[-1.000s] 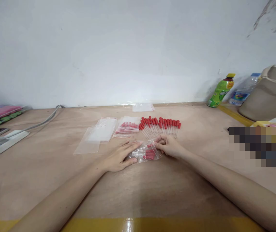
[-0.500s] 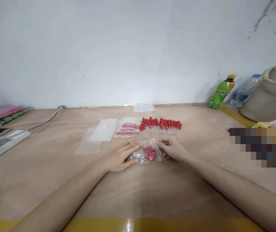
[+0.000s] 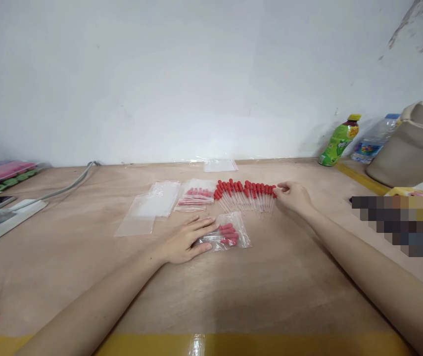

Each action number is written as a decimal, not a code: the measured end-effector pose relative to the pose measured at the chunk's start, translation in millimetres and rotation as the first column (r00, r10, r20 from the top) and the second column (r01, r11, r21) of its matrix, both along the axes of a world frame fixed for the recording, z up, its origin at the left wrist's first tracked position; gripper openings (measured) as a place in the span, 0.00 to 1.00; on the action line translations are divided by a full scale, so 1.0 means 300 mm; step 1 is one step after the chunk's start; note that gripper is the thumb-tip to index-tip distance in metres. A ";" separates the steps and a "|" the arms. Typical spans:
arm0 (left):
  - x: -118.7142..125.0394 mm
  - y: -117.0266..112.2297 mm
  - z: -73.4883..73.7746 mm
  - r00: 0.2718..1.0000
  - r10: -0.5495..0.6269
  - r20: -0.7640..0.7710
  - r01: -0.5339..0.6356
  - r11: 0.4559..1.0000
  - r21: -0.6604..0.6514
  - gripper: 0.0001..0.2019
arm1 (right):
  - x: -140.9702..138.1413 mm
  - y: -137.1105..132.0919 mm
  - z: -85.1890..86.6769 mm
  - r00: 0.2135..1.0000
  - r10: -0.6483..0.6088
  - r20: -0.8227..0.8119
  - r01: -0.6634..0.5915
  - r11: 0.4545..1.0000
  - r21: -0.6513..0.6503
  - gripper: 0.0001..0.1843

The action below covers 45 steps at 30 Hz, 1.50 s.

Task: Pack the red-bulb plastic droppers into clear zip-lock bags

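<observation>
My left hand (image 3: pixel 183 241) lies flat with fingers spread, resting on the left part of a clear zip bag (image 3: pixel 245 236). Inside that bag are several droppers with red rubber bulbs (image 3: pixel 229 238); their stems run under my fingers. Farther back, a row of red-bulbed droppers (image 3: pixel 246 190) is spread side by side, bulbs toward the wall. My right hand (image 3: pixel 293 198) is at the right end of this row, its thumb and forefinger pinched at the outermost red bulb. Left of the row sit filled zip bags (image 3: pixel 195 193), with flat clear bags (image 3: pixel 159 199) beside them.
Another flat bag (image 3: pixel 219 165) lies by the wall. A green bottle (image 3: pixel 339 141), a water bottle (image 3: pixel 372 141) and a beige bin (image 3: pixel 411 148) stand at the right. On the left are a power strip (image 3: pixel 14 222), a cable (image 3: pixel 73 184) and colourful packs (image 3: pixel 7 173).
My right hand has let go of the zip bag's right edge and moved right and back to the end of the dropper row. My left hand has stayed on the bag.
</observation>
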State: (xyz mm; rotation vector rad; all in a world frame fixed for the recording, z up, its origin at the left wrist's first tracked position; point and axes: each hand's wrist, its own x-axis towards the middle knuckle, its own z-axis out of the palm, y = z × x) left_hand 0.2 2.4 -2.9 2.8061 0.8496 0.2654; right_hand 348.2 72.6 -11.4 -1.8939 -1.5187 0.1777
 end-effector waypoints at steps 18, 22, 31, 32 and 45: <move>0.004 0.000 0.009 0.997 -0.077 -0.016 0.078 0.995 0.060 0.20 | 0.039 0.036 -0.028 0.635 0.015 -0.772 0.015 0.999 0.031 0.12; 0.004 -0.002 0.009 0.998 -0.057 -0.024 0.057 0.998 0.028 0.22 | -0.009 -0.002 -0.010 0.536 0.087 -0.840 0.018 0.993 0.114 0.12; 0.004 -0.006 0.007 0.999 -0.027 -0.038 0.027 1.000 0.006 0.27 | -0.258 -0.165 -0.049 0.339 0.299 -0.892 -0.084 0.954 0.288 0.18; 0.004 -0.006 0.007 0.999 -0.027 -0.037 0.027 1.000 0.007 0.27 | -0.271 -0.177 -0.052 0.311 0.293 -0.904 -0.099 0.956 0.276 0.19; 0.010 -0.027 0.019 0.998 -0.058 -0.030 0.057 0.998 -0.026 0.27 | -0.243 -0.208 -0.008 0.366 0.394 -0.843 -0.758 0.651 -0.025 0.20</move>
